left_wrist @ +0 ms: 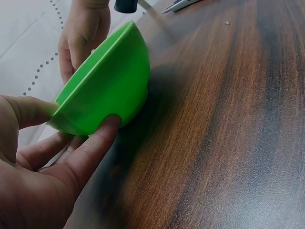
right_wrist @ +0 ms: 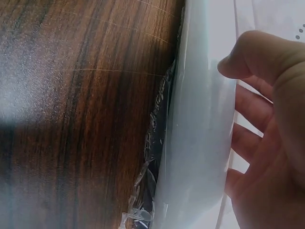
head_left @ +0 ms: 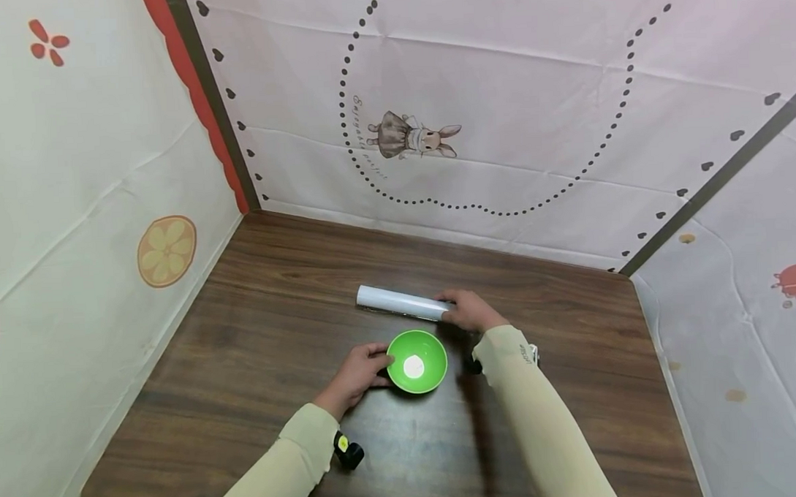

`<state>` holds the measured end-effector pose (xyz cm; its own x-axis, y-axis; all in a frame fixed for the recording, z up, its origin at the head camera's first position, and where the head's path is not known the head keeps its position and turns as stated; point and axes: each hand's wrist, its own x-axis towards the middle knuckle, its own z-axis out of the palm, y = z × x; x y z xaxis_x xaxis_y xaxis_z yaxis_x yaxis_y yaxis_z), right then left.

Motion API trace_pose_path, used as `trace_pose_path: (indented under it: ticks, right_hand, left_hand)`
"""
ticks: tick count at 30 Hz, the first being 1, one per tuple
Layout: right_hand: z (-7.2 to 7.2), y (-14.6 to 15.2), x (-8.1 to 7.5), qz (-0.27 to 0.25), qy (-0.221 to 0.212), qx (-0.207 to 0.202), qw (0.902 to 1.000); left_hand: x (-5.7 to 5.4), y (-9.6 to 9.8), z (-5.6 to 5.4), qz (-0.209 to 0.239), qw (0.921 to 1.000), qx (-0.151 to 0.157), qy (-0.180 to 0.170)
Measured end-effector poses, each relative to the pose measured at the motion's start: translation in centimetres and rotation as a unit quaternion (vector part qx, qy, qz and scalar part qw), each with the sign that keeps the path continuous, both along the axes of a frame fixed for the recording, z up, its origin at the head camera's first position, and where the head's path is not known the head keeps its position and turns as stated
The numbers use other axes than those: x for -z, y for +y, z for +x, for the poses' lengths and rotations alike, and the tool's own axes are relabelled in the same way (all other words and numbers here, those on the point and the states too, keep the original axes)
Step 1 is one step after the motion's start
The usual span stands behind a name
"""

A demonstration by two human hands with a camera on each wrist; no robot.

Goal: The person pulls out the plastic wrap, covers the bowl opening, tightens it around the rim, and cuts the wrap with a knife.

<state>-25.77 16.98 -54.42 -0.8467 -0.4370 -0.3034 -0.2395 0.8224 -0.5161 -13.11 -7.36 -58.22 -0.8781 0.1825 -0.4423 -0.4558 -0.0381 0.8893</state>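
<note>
Head cam's up high on the near side, facing fwd and down, widest of the lot: most of the counter (head_left: 256,341), far wall (head_left: 499,128), side walls (head_left: 73,179) too. Over to L wrist cam (head_left: 349,453): low, v. close behind the left hand (head_left: 360,370), tipped sideways, looking across the green bowl (head_left: 418,350) to the right hand (head_left: 472,311) and far wall. R wrist cam's (head_left: 471,362) tightest, also sideways, right up on the white roll (head_left: 400,302), counter to its near side. Head + L wrist share the bowl, head + R wrist the roll; right hand's in all 3.
</note>
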Motion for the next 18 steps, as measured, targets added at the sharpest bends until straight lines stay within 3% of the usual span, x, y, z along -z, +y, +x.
trace_pose_path:
  ticks: [12, 18]
  right_hand:
    - [0.4, 0.8, 0.3, -0.033, 0.032, 0.029, 0.9985]
    - [0.7, 2.0, 0.3, -0.025, 0.039, 0.033, 0.9984]
  left_hand:
    - [-0.1, 0.0, 0.0, -0.001, 1.0, 0.001, 0.004]
    - [-0.1, -0.1, -0.2, 0.001, 1.0, -0.004, -0.003]
